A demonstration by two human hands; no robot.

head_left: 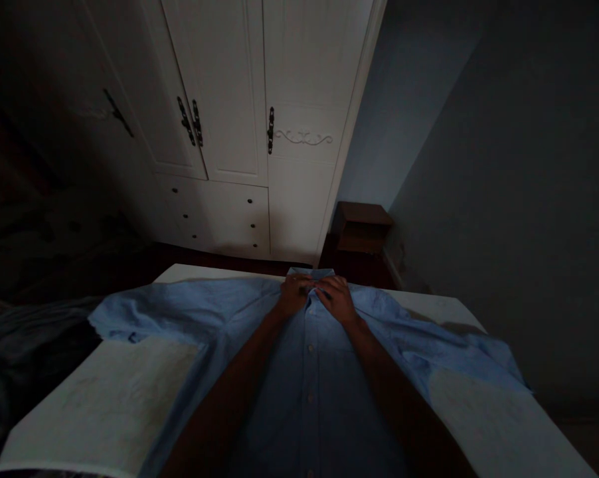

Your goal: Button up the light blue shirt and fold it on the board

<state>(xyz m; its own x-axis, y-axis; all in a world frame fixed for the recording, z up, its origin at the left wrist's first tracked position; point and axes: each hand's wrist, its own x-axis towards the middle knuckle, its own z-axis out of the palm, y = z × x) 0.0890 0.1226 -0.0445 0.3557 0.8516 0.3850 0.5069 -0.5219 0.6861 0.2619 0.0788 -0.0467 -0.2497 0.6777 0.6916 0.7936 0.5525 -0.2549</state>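
Note:
A light blue button-up shirt (pixel 279 385) lies front up on a white table (pixel 130 378), its sleeves spread to both sides and its collar at the far edge. My left hand (pixel 294 294) grips the left part of the collar, fingers curled over the cloth. Close beside it, my right hand (pixel 337 299) has its fingers bent onto the collar's right part. The two hands nearly meet at the top of the button placket. Several small buttons run down the placket between my forearms. Both thumbs are partly hidden.
Beyond the table stands a white wardrobe (pixel 230 86) with dark handles and drawers. A small brown cabinet (pixel 364 226) sits on the floor by the wall at the right. Dark rumpled cloth (pixel 20 358) lies at the left of the table. The room is dim.

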